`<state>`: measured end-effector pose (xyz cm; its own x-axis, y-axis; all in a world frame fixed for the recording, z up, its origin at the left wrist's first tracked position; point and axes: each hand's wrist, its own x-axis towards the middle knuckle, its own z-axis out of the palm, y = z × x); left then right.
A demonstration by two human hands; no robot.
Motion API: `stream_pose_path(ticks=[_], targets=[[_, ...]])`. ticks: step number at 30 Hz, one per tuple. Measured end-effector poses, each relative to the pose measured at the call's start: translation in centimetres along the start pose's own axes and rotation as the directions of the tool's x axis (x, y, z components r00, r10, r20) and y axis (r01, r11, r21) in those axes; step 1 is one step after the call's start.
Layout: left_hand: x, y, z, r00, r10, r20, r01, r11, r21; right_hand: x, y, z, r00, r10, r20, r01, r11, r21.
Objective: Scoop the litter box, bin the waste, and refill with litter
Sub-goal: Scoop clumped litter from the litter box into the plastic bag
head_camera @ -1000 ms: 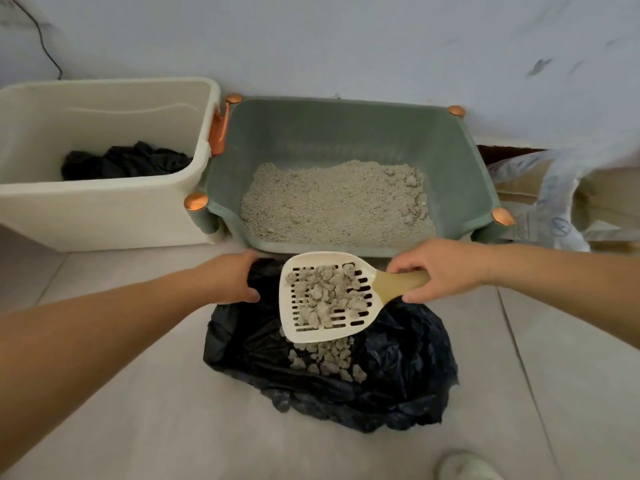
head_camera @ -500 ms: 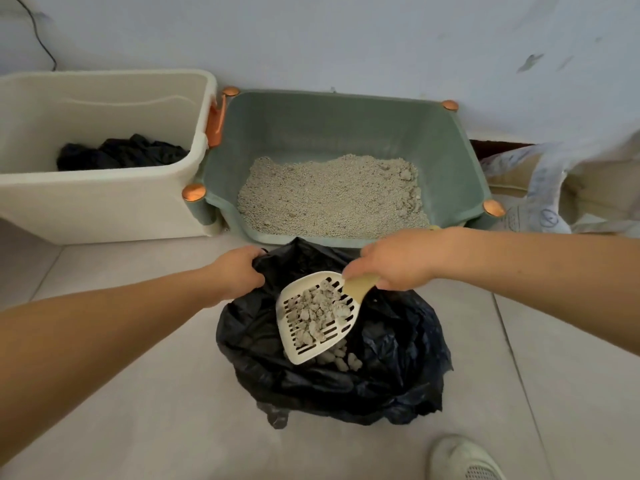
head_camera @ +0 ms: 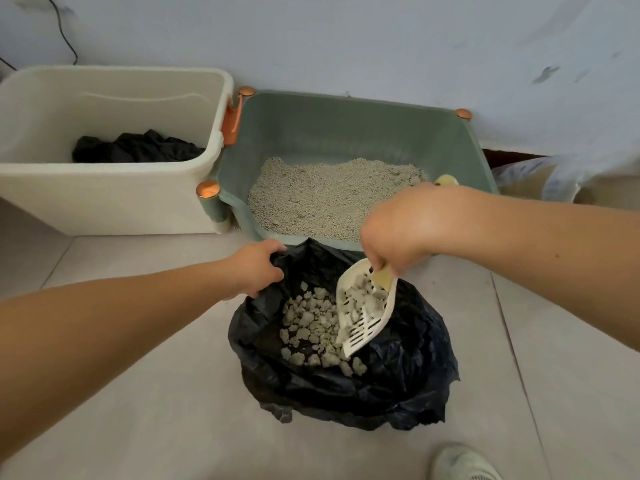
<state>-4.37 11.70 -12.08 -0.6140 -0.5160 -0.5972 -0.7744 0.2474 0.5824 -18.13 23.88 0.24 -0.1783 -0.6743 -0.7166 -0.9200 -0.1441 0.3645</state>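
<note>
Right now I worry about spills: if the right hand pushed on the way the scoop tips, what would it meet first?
Probably the clumps heaped in the black bag. The right hand angles the scoop down into the bag's mouth; depth is unclear.

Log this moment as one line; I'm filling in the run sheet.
step: dumping clumps | right hand: tips scoop | left hand: holds bag open
</note>
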Motion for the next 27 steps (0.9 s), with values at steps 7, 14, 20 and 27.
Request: stream_pose_path(ticks=[7, 14, 20, 27], targets=[[0.4, 0.9, 0.1, 1.000, 0.024, 0.016, -0.023, 0.999, -0.022, -0.3, -0.7, 0.1, 0.994, 0.016, 0.109, 0.000, 0.990, -0.138], [0.2, 0.2, 0.5, 0.996, 0.090, -0.019, -0.080, 0.950, 0.302, 0.1, -0.5, 0.7, 0.985, 0.098, 0.144, -0.086, 0.992, -0.090], [-0.2, -1.9, 1.9, 0.994, 0.068, 0.081, -0.096, 0.899, 0.426, 0.2, -0.2, 0.9, 0.986, 0.148, 0.081, -0.139, 0.985, -0.106], [-1.2, -1.8, 1.8, 0.939, -0.146, 0.312, -0.024, 0.875, 0.483, 1.3, -0.2, 0.9, 0.986, 0.055, -0.154, -0.094, 0.962, -0.258]])
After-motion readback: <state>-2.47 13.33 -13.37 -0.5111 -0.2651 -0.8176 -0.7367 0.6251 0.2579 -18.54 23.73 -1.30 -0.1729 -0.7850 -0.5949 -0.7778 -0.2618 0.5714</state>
